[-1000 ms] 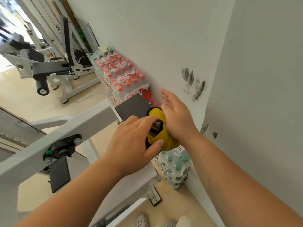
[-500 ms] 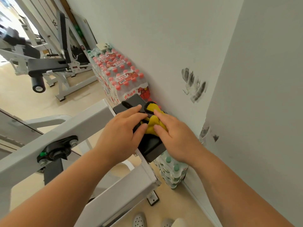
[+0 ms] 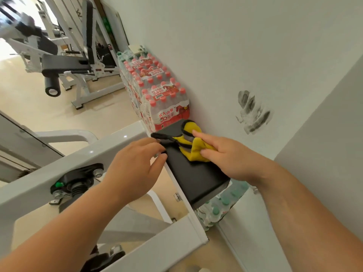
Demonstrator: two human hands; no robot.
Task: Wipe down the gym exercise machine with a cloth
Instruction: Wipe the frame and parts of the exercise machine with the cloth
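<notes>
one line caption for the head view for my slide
Right hand presses a yellow cloth onto the black pad while left hand touches its edge.

The right hand (image 3: 233,160) covers part of the yellow cloth (image 3: 193,148); the black pad (image 3: 196,173) hides most green-capped bottles (image 3: 218,209); far-left equipment (image 3: 17,22) is blurred.

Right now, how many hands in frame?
2. Right hand presses the yellow cloth onto the black pad; left hand sits at the pad's left edge.
</notes>
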